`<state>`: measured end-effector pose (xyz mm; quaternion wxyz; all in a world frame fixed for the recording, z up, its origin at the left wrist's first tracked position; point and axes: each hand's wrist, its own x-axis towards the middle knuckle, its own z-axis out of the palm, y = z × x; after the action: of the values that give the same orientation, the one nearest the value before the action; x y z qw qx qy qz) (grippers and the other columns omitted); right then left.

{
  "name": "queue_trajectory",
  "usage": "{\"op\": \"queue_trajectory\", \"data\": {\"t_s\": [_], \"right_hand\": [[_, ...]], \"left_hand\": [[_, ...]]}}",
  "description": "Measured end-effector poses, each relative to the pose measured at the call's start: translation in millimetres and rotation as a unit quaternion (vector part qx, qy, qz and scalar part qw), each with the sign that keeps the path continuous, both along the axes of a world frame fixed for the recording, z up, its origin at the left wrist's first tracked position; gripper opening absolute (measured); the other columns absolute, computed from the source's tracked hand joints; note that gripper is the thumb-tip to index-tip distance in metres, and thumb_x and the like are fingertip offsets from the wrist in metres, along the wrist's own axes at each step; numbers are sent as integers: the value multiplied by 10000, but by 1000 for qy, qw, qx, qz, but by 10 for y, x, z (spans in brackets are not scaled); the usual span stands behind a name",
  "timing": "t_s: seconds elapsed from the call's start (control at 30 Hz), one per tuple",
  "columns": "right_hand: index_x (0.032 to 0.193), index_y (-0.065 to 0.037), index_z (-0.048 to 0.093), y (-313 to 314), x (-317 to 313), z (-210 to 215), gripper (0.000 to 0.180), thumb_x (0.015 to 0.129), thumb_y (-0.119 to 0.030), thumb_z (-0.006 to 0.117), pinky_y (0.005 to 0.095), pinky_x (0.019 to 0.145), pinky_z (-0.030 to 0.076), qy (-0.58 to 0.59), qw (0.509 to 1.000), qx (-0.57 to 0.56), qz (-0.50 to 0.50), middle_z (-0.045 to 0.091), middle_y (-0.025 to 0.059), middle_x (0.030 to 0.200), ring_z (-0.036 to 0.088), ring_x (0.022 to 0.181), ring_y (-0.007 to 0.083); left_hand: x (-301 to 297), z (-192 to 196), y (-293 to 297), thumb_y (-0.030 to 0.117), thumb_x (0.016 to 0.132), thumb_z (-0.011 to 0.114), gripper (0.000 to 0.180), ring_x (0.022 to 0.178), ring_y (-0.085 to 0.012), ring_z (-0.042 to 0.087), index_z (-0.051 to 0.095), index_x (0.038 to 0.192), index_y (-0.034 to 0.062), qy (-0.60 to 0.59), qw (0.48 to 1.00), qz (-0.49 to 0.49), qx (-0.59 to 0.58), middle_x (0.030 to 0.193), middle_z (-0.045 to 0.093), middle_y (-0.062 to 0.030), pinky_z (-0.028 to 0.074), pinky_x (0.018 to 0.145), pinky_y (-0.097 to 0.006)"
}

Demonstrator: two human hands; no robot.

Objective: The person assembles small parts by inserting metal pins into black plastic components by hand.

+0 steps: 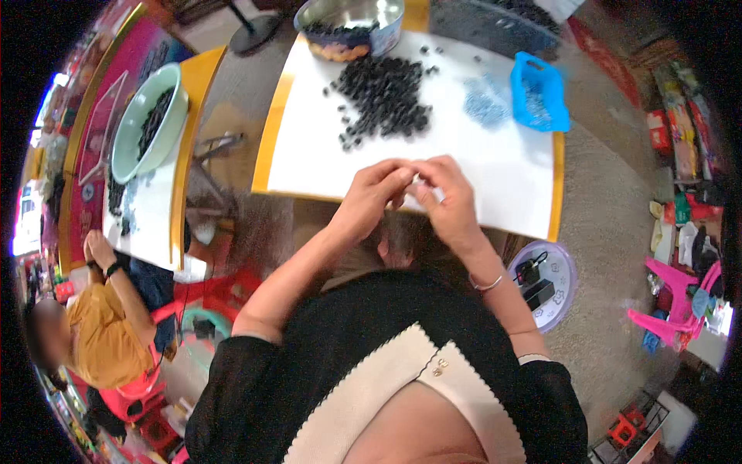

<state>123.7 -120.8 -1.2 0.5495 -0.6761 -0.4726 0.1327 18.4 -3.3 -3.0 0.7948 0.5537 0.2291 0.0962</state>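
Grey flr (603, 193), 2 yellow-edged white tbls (510, 178), pink plastic stool (678, 294) at R

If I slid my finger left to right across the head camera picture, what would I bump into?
Pale green oval plastic bowl → round black stand base → heap of small black pieces → scattered pale blue bits → bright blue plastic tray → bright pink plastic stool.

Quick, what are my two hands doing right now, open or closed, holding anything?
Left hand: closed in a pinch; anything held is too small to tell.
Right hand: closed, fingers curled; anything held can't be told.
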Motion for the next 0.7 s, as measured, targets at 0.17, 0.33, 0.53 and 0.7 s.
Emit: {"op": "queue_trajectory", "data": {"t_s": [0.17,0.33,0.53,0.7], "right_hand": [[951,-45,622,43,125,13,224,727,-41,635,332,737,460,-89,996,7,-1,541,101,857,543,830,255],[953,-14,610,144,710,272,182,782,-48,660,247,738,448,31,996,8,-81,602,34,887,550,797,104],[984,4,627,727,2766,639,320,753,-209,683,302,683,482,-13,965,0,-264,661,109,793,619,715,173],[994,-8,638,915,4148,773,272,822,-218,624,250,588,480,26,960,-5,-280,666,62,817,615,670,115]], "left_hand": [[35,-74,22,241,928,520,293,654,-68,441,577,1074,-5,1,999,-27,-37,730,518,25,369,608,-210],[121,82,45,234,929,494,370,660,-85,443,502,1201,-17,-48,994,-38,-96,897,561,-41,391,646,-215],[51,-25,195,243,929,496,327,673,-90,449,550,1126,-12,-14,993,-58,-100,944,563,-56,403,636,-226],[63,43,195,239,911,538,312,678,-90,454,562,1108,-2,2,991,-45,-124,915,561,-43,407,634,-229]]}}
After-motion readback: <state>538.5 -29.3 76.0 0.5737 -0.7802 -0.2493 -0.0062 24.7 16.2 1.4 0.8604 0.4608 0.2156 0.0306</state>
